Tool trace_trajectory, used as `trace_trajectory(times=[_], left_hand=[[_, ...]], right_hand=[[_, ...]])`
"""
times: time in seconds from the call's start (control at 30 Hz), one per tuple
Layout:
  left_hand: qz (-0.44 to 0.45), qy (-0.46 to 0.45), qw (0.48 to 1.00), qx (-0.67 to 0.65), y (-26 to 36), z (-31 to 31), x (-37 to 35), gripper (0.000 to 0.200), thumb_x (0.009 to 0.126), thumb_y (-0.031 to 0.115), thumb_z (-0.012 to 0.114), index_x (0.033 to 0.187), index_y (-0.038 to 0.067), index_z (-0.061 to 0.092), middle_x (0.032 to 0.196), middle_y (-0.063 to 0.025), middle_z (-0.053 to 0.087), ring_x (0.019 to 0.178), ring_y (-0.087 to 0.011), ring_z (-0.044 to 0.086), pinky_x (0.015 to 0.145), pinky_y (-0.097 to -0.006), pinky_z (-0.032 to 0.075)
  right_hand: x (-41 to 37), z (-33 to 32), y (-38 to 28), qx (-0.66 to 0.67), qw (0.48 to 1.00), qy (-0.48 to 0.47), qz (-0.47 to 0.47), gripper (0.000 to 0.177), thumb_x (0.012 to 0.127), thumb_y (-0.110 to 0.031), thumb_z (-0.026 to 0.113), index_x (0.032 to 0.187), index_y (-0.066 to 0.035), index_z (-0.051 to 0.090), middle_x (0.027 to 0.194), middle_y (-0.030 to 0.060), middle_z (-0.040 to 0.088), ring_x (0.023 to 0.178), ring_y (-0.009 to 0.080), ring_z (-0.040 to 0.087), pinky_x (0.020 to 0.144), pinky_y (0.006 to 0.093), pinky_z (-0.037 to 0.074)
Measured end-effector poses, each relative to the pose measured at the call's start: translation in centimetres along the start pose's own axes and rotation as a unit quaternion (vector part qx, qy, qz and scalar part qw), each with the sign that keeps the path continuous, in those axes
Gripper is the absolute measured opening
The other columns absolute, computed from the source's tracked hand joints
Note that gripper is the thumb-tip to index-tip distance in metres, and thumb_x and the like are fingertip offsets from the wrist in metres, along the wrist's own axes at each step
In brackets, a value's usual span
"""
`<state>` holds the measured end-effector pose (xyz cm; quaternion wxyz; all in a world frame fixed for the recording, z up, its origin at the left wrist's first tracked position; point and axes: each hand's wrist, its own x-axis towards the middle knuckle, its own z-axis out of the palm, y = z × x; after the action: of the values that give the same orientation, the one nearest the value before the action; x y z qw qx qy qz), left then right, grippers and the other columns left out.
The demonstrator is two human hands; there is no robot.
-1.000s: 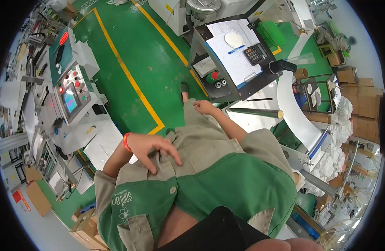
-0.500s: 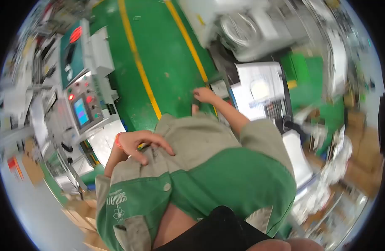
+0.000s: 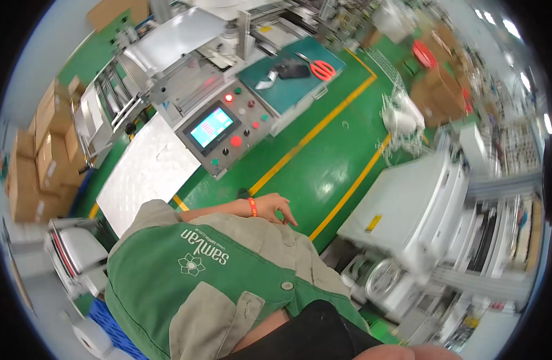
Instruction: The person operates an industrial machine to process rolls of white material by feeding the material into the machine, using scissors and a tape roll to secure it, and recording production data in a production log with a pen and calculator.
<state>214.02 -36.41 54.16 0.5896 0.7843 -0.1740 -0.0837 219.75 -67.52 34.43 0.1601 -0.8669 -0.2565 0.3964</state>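
Note:
My left hand (image 3: 272,209), with an orange-red band (image 3: 252,207) at the wrist, hangs in front of the grey and green work jacket (image 3: 228,264). Its fingers are loosely bent and apart, holding nothing. Beyond it stands a machine control panel (image 3: 243,117) with a lit screen (image 3: 211,127) and several coloured buttons. On a teal mat (image 3: 276,99) beside the panel lie orange-handled scissors (image 3: 321,69), a black flat object (image 3: 294,71) and a small white piece (image 3: 266,80). My right hand is out of view.
Yellow lines (image 3: 300,143) cross the green floor (image 3: 312,174). A white sheet-like surface (image 3: 147,171) adjoins the panel. Cardboard boxes (image 3: 54,162) are stacked at left, with another box (image 3: 438,96) at upper right. White machinery (image 3: 402,204) stands at right.
My view has swung toward the control panel, which now appears larger and more central. My left hand appears further right and higher. My right hand has left the view.

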Motion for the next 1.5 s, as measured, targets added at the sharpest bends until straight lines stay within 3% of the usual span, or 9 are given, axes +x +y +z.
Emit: trace_trajectory(times=[0.2,0.3,0.47,0.57,0.6,0.77,1.13,1.4,1.5], left_hand=[[-0.163,0.162,0.973,-0.007,-0.3,-8.0,-1.5,0.018,0.089,0.022,0.057,0.097,0.016,0.071,0.074,0.0035,0.068,0.070,-0.0166,0.062,0.097,-0.0381,0.041],[-0.096,0.337,0.936,0.043,1.0,-9.6,-2.5,0.026,0.092,0.027,0.049,0.101,0.014,0.069,0.075,0.0018,0.068,0.069,-0.0182,0.062,0.066,-0.0320,0.047],[-0.203,0.397,0.876,0.186,-0.7,-8.2,-7.0,0.024,0.090,0.024,0.053,0.108,0.014,0.066,0.090,-0.0032,0.068,0.085,-0.0223,0.061,0.077,-0.0339,0.043],[-0.356,0.419,0.824,0.136,-2.0,-4.1,-10.1,0.041,0.084,0.026,0.059,0.124,0.016,0.056,0.096,-0.0082,0.067,0.093,-0.0270,0.062,0.082,-0.0402,0.047],[-0.380,0.469,0.787,0.126,-2.4,-2.9,-10.9,0.041,0.084,0.026,0.059,0.124,0.016,0.056,0.096,-0.0082,0.067,0.093,-0.0270,0.062,0.082,-0.0402,0.047],[-0.672,0.321,0.663,-0.084,-0.4,3.5,-14.8,0.060,0.079,0.040,0.059,0.132,0.015,0.045,0.103,-0.0117,0.065,0.098,-0.0315,0.061,0.084,-0.0431,0.046],[-0.390,0.616,0.650,-0.214,-9.2,22.3,-29.7,0.070,0.089,0.059,0.043,0.140,0.011,0.037,0.133,-0.0170,0.049,0.119,-0.0314,0.050,0.098,-0.0364,0.039],[-0.579,0.700,0.403,-0.112,1.6,24.2,-48.0,0.069,0.090,0.052,0.044,0.143,0.010,0.030,0.123,-0.0182,0.056,0.108,-0.0346,0.056,0.092,-0.0388,0.044],[-0.521,0.730,0.420,-0.137,-0.3,25.0,-54.0,0.069,0.090,0.051,0.045,0.143,0.010,0.028,0.125,-0.0177,0.055,0.109,-0.0339,0.056,0.092,-0.0387,0.045]], right_hand=[[12.8,-4.9,-6.7,-0.004,0.985,-0.065,-0.160,0.033,0.080,-0.026,0.060,0.108,-0.008,0.063,0.093,0.0170,0.067,0.083,0.0335,0.064,0.072,0.0401,0.051],[17.8,-8.9,-10.0,-0.027,0.977,-0.061,-0.203,0.032,0.080,-0.026,0.059,0.107,-0.008,0.064,0.092,0.0172,0.067,0.084,0.0338,0.064,0.072,0.0403,0.051],[24.7,-14.0,-13.6,-0.169,0.950,-0.079,-0.250,0.029,0.080,-0.029,0.057,0.096,-0.009,0.069,0.080,0.0169,0.067,0.082,0.0322,0.065,0.072,0.0402,0.051],[27.5,-14.4,-17.7,-0.293,0.844,-0.366,-0.260,0.031,0.077,-0.037,0.061,0.083,-0.009,0.073,0.078,0.0097,0.070,0.075,0.0247,0.066,0.069,0.0357,0.051],[25.8,-15.0,-21.7,-0.377,0.787,-0.459,-0.165,0.044,0.079,-0.043,0.059,0.099,-0.005,0.067,0.107,0.0173,0.064,0.099,0.0271,0.062,0.084,0.0369,0.046],[21.8,-12.7,-32.5,-0.437,0.660,-0.536,-0.294,0.042,0.080,-0.040,0.059,0.103,-0.006,0.066,0.108,0.0177,0.064,0.100,0.0268,0.062,0.085,0.0366,0.046],[7.1,9.0,-46.7,-0.426,0.564,-0.550,-0.446,0.040,0.081,-0.034,0.059,0.110,-0.008,0.062,0.109,0.0186,0.063,0.100,0.0261,0.061,0.085,0.0360,0.046],[-3.0,20.4,-52.9,-0.398,0.580,-0.566,-0.429,0.040,0.082,-0.030,0.059,0.116,-0.009,0.060,0.109,0.0193,0.062,0.100,0.0256,0.061,0.086,0.0355,0.046],[0.4,25.4,-53.7,-0.339,0.616,-0.600,-0.381,0.041,0.082,-0.027,0.059,0.119,-0.011,0.058,0.112,0.0217,0.060,0.103,0.0258,0.060,0.087,0.0343,0.045]])
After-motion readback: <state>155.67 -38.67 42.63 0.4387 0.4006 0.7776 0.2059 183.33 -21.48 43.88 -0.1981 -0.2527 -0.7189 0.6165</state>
